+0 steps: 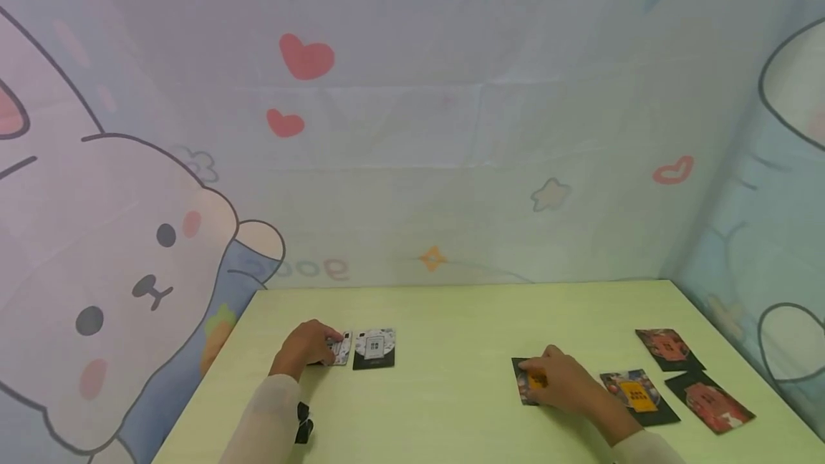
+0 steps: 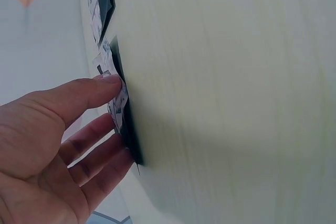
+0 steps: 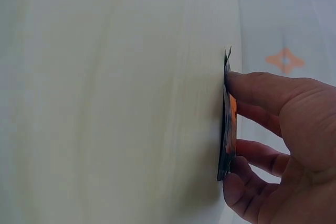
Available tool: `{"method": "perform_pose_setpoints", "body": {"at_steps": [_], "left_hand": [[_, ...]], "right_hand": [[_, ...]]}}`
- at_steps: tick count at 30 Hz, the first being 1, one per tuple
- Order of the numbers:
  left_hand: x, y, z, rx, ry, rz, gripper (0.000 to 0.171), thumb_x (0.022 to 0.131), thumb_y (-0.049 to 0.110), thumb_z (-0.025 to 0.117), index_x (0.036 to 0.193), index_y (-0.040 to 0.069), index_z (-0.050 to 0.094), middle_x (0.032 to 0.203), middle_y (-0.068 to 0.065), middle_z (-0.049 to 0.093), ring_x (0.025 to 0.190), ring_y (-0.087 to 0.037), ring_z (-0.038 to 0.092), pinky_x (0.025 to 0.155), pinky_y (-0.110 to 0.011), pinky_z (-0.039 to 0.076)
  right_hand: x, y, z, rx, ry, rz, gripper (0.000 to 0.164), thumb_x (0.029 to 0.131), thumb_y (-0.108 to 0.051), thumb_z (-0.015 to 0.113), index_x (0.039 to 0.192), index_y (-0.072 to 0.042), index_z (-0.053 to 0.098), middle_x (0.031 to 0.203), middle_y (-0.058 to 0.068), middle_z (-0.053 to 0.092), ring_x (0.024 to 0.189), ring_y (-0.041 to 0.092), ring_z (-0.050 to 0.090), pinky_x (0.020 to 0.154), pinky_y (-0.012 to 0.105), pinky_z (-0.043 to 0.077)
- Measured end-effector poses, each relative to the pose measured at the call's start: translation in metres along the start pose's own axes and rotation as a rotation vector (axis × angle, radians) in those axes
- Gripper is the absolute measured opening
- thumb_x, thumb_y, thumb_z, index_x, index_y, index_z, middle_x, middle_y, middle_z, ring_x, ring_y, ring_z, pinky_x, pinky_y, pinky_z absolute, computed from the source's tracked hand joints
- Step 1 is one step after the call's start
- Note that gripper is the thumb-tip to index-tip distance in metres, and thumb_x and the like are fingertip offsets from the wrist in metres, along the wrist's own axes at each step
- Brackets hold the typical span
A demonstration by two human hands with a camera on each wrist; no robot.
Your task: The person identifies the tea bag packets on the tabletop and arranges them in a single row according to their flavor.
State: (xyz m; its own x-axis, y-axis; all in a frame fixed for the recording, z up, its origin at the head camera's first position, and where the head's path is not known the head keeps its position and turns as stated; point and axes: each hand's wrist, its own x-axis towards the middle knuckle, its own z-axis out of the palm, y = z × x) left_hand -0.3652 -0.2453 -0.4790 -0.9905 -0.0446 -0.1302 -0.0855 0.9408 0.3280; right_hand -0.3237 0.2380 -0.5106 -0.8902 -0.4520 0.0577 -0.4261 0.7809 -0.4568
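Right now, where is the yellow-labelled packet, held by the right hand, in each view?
Head: the packet is low, right of centre, partly covered by the right hand.
Left wrist: not in this picture.
Right wrist: the packet appears right of centre, seen nearly edge-on.
Shared landmark: the orange four-pointed mark, below centre in head, top left in left wrist, at right in right wrist.

Room lies between the hands [image 1: 309,344] [image 1: 562,384]; three packets [image 1: 709,401] [image 1: 670,348] [image 1: 638,396], perhaps touching, obstruct the right.
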Motion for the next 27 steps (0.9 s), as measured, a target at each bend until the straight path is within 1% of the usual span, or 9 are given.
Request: {"method": "perform_pose_setpoints", "body": {"at_steps": [4, 11, 15, 20, 23, 27], "left_hand": [[0.0, -0.002, 0.0, 0.011, -0.004, 0.004, 0.04, 0.074, 0.01, 0.086, 0.113, 0.021, 0.08, 0.134, -0.021, 0.064, 0.118, -0.038, 0.062, 0.101, -0.054, 0.049], [0.001, -0.004, 0.001, -0.001, -0.015, 0.0, 0.04, 0.077, 0.012, 0.085, 0.115, 0.023, 0.08, 0.137, -0.02, 0.063, 0.121, -0.039, 0.061, 0.101, -0.055, 0.049], [0.001, -0.005, 0.002, -0.003, -0.018, 0.008, 0.04, 0.078, 0.012, 0.084, 0.116, 0.023, 0.079, 0.137, -0.021, 0.063, 0.122, -0.04, 0.06, 0.101, -0.056, 0.049], [0.001, -0.006, 0.0, -0.009, -0.016, 0.027, 0.04, 0.078, 0.012, 0.084, 0.116, 0.023, 0.079, 0.137, -0.021, 0.062, 0.124, -0.043, 0.059, 0.101, -0.057, 0.049], [0.001, -0.007, 0.0, -0.025, -0.018, 0.033, 0.04, 0.078, 0.011, 0.084, 0.116, 0.023, 0.079, 0.138, -0.022, 0.062, 0.126, -0.043, 0.058, 0.101, -0.056, 0.048], [0.0, -0.008, 0.001, -0.054, -0.017, 0.038, 0.039, 0.078, 0.01, 0.083, 0.115, 0.022, 0.079, 0.139, -0.022, 0.062, 0.127, -0.044, 0.057, 0.101, -0.056, 0.049]], "right_hand": [[0.007, -0.005, 0.003, 0.012, 0.008, -0.004, 0.051, 0.082, -0.034, 0.083, 0.127, -0.01, 0.072, 0.095, 0.003, 0.051, 0.074, 0.013, 0.041, 0.062, 0.024, 0.035], [0.023, -0.016, 0.009, 0.023, 0.025, -0.028, 0.05, 0.084, -0.032, 0.082, 0.126, -0.008, 0.072, 0.094, 0.004, 0.052, 0.074, 0.014, 0.042, 0.061, 0.024, 0.034], [0.031, -0.024, 0.012, 0.032, 0.023, -0.022, 0.049, 0.084, -0.03, 0.083, 0.126, -0.007, 0.072, 0.092, 0.004, 0.05, 0.074, 0.015, 0.04, 0.062, 0.024, 0.033], [0.043, -0.034, 0.016, 0.009, 0.034, -0.028, 0.046, 0.083, -0.027, 0.083, 0.123, -0.007, 0.073, 0.091, 0.004, 0.05, 0.075, 0.016, 0.039, 0.063, 0.025, 0.032], [0.05, -0.039, 0.019, -0.003, 0.045, -0.035, 0.045, 0.082, -0.027, 0.083, 0.121, -0.007, 0.074, 0.091, 0.005, 0.052, 0.075, 0.016, 0.041, 0.063, 0.026, 0.032], [0.058, -0.046, 0.022, 0.003, 0.043, -0.022, 0.043, 0.083, -0.028, 0.083, 0.12, -0.007, 0.074, 0.091, 0.005, 0.052, 0.075, 0.017, 0.041, 0.064, 0.027, 0.033]]}}
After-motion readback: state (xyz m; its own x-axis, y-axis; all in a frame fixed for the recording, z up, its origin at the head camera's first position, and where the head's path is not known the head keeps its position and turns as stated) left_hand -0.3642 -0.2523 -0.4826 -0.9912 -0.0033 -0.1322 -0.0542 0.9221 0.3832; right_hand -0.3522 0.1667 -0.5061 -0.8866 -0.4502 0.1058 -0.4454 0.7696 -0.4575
